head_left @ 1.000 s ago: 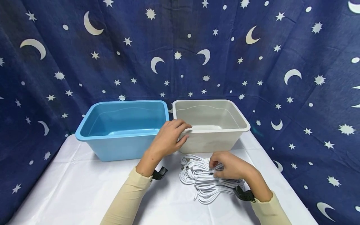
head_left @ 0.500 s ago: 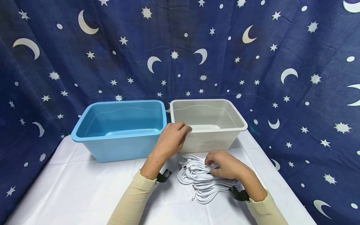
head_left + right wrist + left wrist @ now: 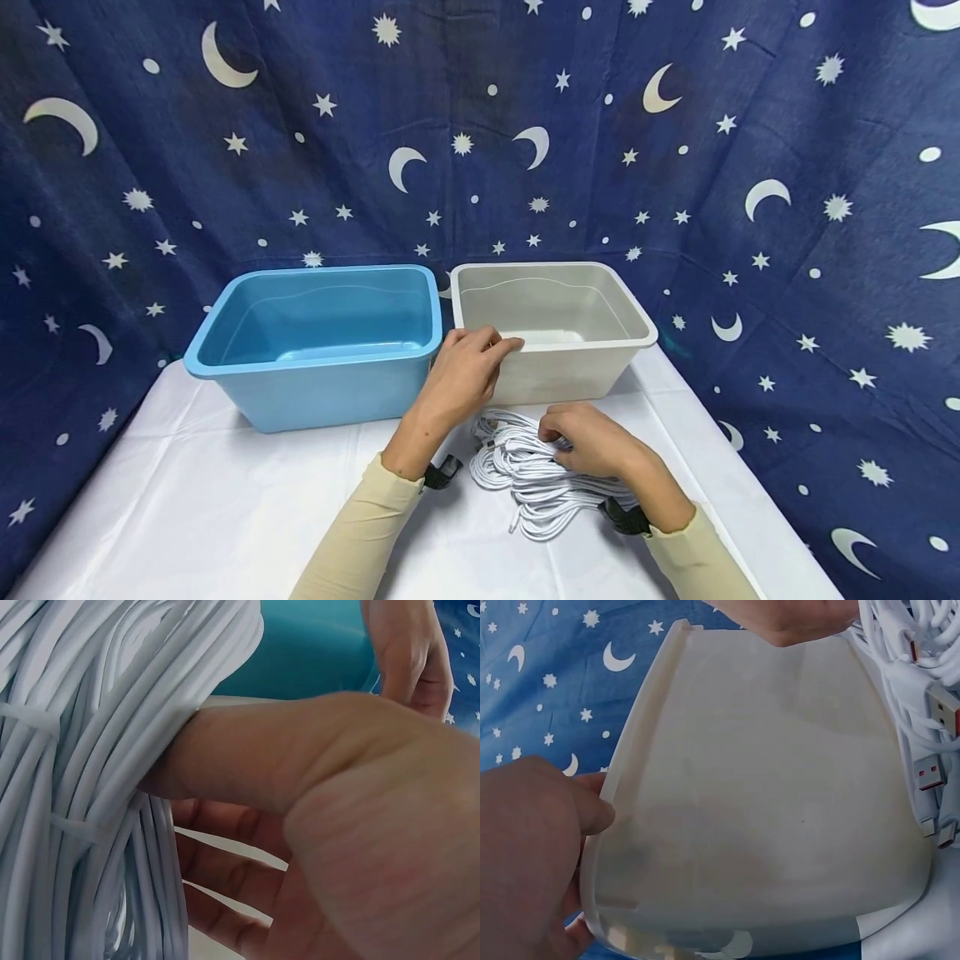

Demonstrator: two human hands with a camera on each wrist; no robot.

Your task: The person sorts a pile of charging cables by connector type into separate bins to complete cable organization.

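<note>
My left hand (image 3: 463, 375) is at the near left corner of the grey plastic bin (image 3: 555, 375). In the left wrist view its thumb (image 3: 592, 814) lies over the bin's rim, with fingers partly hidden behind it. My right hand (image 3: 588, 437) is on a pile of white USB cables (image 3: 536, 483) in front of that bin, fingers curled down onto them. The right wrist view has the thumb (image 3: 232, 750) pushed in against a tied cable bundle (image 3: 75, 787), the fingers on its far side. Metal USB plugs (image 3: 931, 774) show at the pile's edge.
A blue plastic bin (image 3: 315, 392) stands left of the grey one, their rims close together. Both are on a white cloth-covered table (image 3: 247, 500). Behind and beside it hangs a dark blue curtain (image 3: 337, 150) with moons and stars.
My left hand has shifted right along the grey bin's rim, its thumb passing out of sight in the head view. My right hand has moved slightly left over the cables. The view has turned a little right.
</note>
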